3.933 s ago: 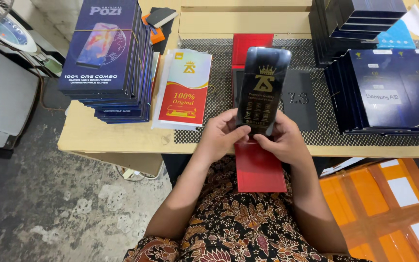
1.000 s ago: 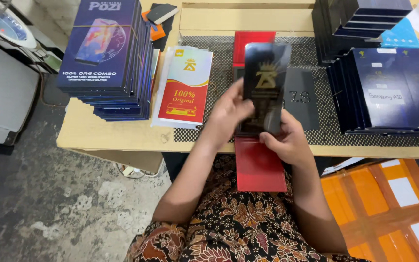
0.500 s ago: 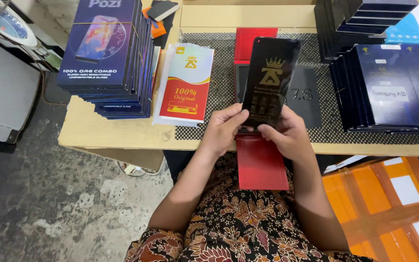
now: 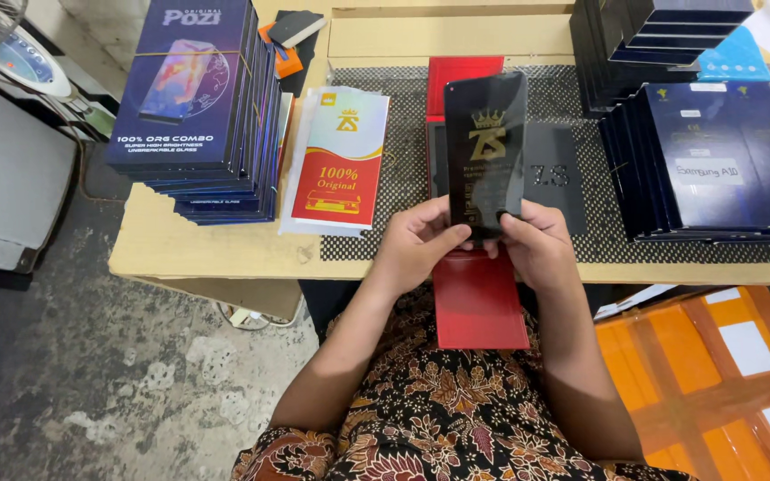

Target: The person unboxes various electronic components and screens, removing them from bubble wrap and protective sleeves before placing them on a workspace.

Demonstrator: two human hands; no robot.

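Note:
Both hands hold a black glossy sheet with a gold crown emblem (image 4: 484, 151) upright over the table edge. My left hand (image 4: 413, 245) pinches its lower left corner, thumb on the front. My right hand (image 4: 536, 245) grips the lower right corner. Below the sheet a long red sleeve (image 4: 478, 303) hangs over the table edge toward my lap. A black flat case (image 4: 552, 183) lies on the mesh mat behind the sheet.
A tall stack of dark blue boxes (image 4: 198, 107) stands at the left, with red-and-white packets (image 4: 340, 160) beside it. More dark boxes (image 4: 714, 151) are stacked at the right. A black mesh mat (image 4: 394, 178) covers the wooden table (image 4: 207, 254). Orange-striped cartons (image 4: 714, 374) sit at my right.
The black sheet has tilted back toward upright and sits a little lower. My left hand slid down from the sheet's side to its lower corner.

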